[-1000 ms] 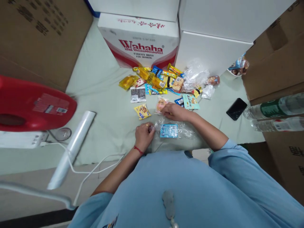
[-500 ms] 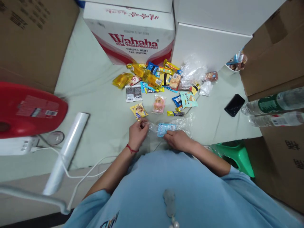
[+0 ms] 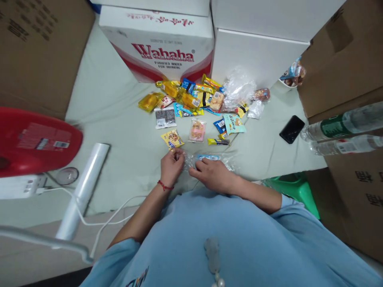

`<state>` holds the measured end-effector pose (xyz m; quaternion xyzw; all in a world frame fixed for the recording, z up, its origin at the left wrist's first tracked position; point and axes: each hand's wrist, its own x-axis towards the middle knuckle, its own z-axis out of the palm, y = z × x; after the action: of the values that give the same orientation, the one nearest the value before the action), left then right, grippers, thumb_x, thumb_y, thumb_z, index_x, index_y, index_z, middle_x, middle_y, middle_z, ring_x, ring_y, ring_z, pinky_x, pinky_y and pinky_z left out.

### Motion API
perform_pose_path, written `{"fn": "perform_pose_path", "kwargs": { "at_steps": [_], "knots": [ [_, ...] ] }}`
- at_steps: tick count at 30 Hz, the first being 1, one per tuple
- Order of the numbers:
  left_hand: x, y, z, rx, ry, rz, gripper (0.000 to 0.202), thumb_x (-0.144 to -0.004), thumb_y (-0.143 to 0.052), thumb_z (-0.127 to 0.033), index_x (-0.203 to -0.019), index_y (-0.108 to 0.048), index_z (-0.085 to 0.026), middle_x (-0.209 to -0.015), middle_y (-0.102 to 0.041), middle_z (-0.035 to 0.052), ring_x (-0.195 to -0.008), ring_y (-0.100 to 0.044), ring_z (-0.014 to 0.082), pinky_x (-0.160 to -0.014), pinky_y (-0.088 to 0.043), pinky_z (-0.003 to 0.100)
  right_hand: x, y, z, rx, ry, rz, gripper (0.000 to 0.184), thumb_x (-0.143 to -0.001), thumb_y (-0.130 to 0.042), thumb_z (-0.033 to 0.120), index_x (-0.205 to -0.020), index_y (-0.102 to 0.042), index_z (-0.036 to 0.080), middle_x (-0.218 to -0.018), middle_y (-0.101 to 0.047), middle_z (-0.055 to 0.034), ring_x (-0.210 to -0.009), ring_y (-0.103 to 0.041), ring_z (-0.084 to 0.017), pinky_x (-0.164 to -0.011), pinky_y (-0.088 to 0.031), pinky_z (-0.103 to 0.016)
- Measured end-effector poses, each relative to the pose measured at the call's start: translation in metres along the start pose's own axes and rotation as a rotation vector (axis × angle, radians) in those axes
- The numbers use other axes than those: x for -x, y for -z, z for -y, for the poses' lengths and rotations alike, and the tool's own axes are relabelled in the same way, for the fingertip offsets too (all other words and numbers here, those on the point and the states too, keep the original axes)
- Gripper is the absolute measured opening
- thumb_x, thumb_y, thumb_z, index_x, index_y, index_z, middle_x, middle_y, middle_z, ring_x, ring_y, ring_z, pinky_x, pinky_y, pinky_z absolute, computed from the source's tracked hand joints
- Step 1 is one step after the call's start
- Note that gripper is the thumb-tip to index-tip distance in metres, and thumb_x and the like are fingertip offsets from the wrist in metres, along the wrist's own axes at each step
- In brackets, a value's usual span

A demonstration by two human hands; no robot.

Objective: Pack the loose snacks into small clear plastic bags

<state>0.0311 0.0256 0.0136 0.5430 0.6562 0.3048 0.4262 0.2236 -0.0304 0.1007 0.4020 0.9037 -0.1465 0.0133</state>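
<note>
A thin clear plastic bag (image 3: 229, 159) lies in front of me with a blue snack packet (image 3: 208, 157) in or under it. My left hand (image 3: 172, 165), a red string round its wrist, pinches the bag's left end between thumb and fingers. Across the near part of the packet rests my right hand (image 3: 214, 175), its fingers curled down on the bag and covering much of it. Just beyond my hands are a yellow cookie packet (image 3: 172, 139), a pink-labelled snack packet (image 3: 197, 130) and a small yellow stick packet (image 3: 218, 142).
A pile of wrapped snacks (image 3: 187, 97) and crumpled clear plastic (image 3: 239, 87) sits against the Wahaha carton (image 3: 167, 59). Right are a phone (image 3: 292, 129), bottles (image 3: 335, 127) and a green stool (image 3: 299, 191); left, a plastic film roll (image 3: 86, 187), a red object (image 3: 38, 139) and white cables (image 3: 113, 221).
My right hand has shifted left over the blue packet, nearer my left hand, and covers more of it. My left hand keeps its pinch. The whole view has shifted slightly.
</note>
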Motion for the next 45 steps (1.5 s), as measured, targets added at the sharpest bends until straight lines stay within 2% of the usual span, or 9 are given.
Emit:
{"fn": "perform_pose_path", "kwargs": {
  "at_steps": [4,10,13,17,22,25,29,35,45],
  "knots": [
    [0.003,0.002,-0.008,0.106,0.024,0.017,0.016,-0.081,-0.064,-0.037,-0.084,-0.063,-0.021,-0.063,-0.054,-0.0047,-0.058,-0.048,0.0131,-0.059,-0.041,0.026,-0.01,-0.022,0.0,-0.05,0.008,0.149,0.026,-0.109,-0.044,0.02,-0.124,-0.066,0.019,-0.112,-0.069,-0.0133,-0.098,-0.063,-0.026,-0.069,-0.05,-0.035],
    [0.025,-0.004,-0.036,0.187,-0.057,0.265,0.024,-0.086,-0.065,-0.039,-0.096,-0.071,-0.018,-0.087,-0.073,0.0037,-0.078,-0.066,0.0185,-0.074,-0.055,0.03,-0.015,-0.062,-0.003,-0.412,-0.142,0.089,0.031,-0.106,-0.045,0.013,-0.125,-0.07,0.013,-0.129,-0.069,-0.0176,-0.128,-0.06,-0.028,-0.103,-0.052,-0.041],
    [0.029,-0.015,-0.043,0.039,-0.19,0.437,0.03,-0.091,-0.054,-0.029,-0.109,-0.076,-0.017,-0.105,-0.078,0.0074,-0.097,-0.071,0.022,-0.094,-0.058,0.036,0.0,-0.059,-0.003,-0.742,-0.301,-0.007,0.036,-0.103,-0.047,0.014,-0.13,-0.071,0.016,-0.133,-0.071,-0.0138,-0.125,-0.065,-0.025,-0.109,-0.051,-0.04],
    [0.03,-0.026,-0.04,-0.17,-0.515,0.537,0.045,-0.088,-0.049,-0.015,-0.125,-0.073,-0.015,-0.126,-0.071,0.012,-0.117,-0.066,0.024,-0.109,-0.054,0.042,0.043,-0.033,-0.016,-0.91,-0.088,-0.057,0.028,-0.103,-0.054,0.025,-0.12,-0.077,0.023,-0.118,-0.077,-0.0078,-0.107,-0.071,-0.022,-0.097,-0.056,-0.036],
    [0.038,-0.033,-0.03,-0.36,-0.748,0.499,0.046,-0.093,-0.049,-0.013,-0.134,-0.068,-0.012,-0.129,-0.067,0.0179,-0.12,-0.062,0.0283,-0.11,-0.053,0.048,0.086,-0.027,-0.041,-0.525,-0.695,-0.52,0.037,-0.105,-0.057,0.046,-0.129,-0.071,0.022,-0.117,-0.073,-0.0133,-0.112,-0.066,-0.03,-0.103,-0.053,-0.047],
    [0.041,-0.037,-0.027,-0.45,-0.809,0.478,0.046,-0.095,-0.049,-0.013,-0.137,-0.066,-0.01,-0.131,-0.066,0.02,-0.122,-0.06,0.0295,-0.11,-0.052,0.049,0.094,-0.038,-0.039,-0.344,-0.765,-0.351,0.045,-0.091,-0.076,0.044,-0.126,-0.069,0.016,-0.134,-0.066,-0.0204,-0.126,-0.057,-0.037,-0.107,-0.049,-0.053],
    [0.044,-0.04,-0.024,-0.553,-0.844,0.475,0.045,-0.098,-0.048,-0.013,-0.14,-0.064,-0.01,-0.134,-0.066,0.0197,-0.123,-0.059,0.0292,-0.11,-0.05,0.047,0.1,-0.027,-0.024,-0.458,-0.759,-0.078,0.005,-0.094,-0.065,0.026,-0.097,-0.064,0.021,-0.098,-0.074,-0.0099,-0.093,-0.067,-0.026,-0.083,-0.051,-0.036],
    [0.053,-0.038,-0.03,-0.74,-0.863,0.429,0.04,-0.103,-0.046,-0.014,-0.139,-0.065,-0.013,-0.134,-0.069,0.0181,-0.124,-0.062,0.0282,-0.098,-0.05,0.043,0.054,0.011,-0.029,-0.83,-0.696,-0.346,0.015,-0.096,-0.061,0.03,-0.086,-0.05,0.025,-0.065,-0.061,0.005,-0.059,-0.06,-0.016,-0.063,-0.043,-0.027],
    [0.059,-0.022,-0.012,-0.394,-0.863,0.411,0.036,-0.094,-0.052,-0.011,-0.123,-0.072,-0.013,-0.129,-0.073,0.0169,-0.121,-0.068,0.0265,-0.105,-0.054,0.042,-0.037,-0.03,-0.054,-0.622,-0.602,-0.241,0.02,-0.101,-0.053,0.012,-0.084,-0.057,0.02,-0.078,-0.065,-0.002,-0.081,-0.063,-0.018,-0.079,-0.046,-0.029]
  ]
}}
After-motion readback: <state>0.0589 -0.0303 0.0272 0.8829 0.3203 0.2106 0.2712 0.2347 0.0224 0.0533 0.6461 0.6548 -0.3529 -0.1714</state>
